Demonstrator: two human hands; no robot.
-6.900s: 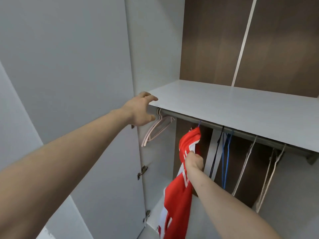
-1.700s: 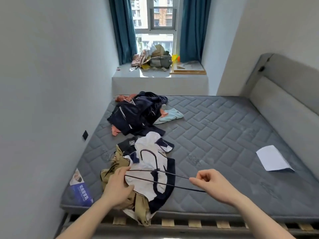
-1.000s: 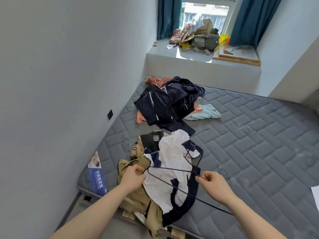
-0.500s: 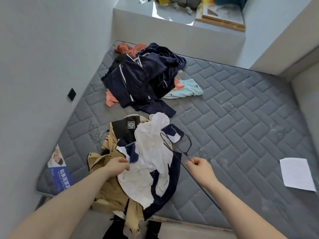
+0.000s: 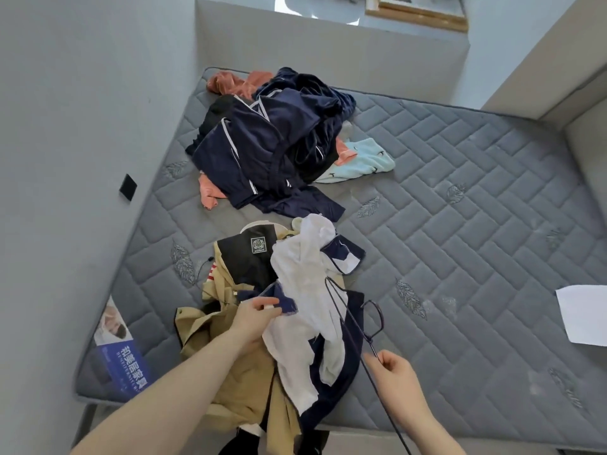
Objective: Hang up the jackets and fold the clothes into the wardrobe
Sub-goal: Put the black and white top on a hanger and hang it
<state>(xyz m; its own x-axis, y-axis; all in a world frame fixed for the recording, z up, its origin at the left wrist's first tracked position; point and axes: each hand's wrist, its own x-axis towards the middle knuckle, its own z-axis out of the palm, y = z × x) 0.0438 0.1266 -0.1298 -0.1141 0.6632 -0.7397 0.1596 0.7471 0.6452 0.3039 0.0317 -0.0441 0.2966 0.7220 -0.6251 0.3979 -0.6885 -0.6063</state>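
Left hand (image 5: 254,315): the fingers (image 5: 267,302) are pinching a navy edge of the white and navy jacket (image 5: 308,310), where half a second ago they were resting lower on the tan cloth beside it. Right hand (image 5: 392,372): the fingers are curling around the wire of the black hanger (image 5: 353,318), just below its hook. The grip is sitting lower on the wire than in the previous frame, and the hand is now nearer the bed's front edge. The hanger is tilting, its hook to the right over the jacket's navy hem, its far corner lying across the white fabric, and one wire arm running down past the wrist and out of the bottom of the view.

The jacket is lying crumpled at the front edge of the grey quilted mattress (image 5: 460,224), on top of a tan garment (image 5: 236,382) and a black one with a square label (image 5: 254,254). Its position on the bed is unchanged. Farther back, a second heap of navy clothes (image 5: 262,149) is resting on orange pieces, with a pale blue item (image 5: 364,159) touching its right side. A white sheet of paper (image 5: 583,313) is lying well apart at the right edge. The camera is now looking more steeply downward than before, and the window ledge is almost out of view.
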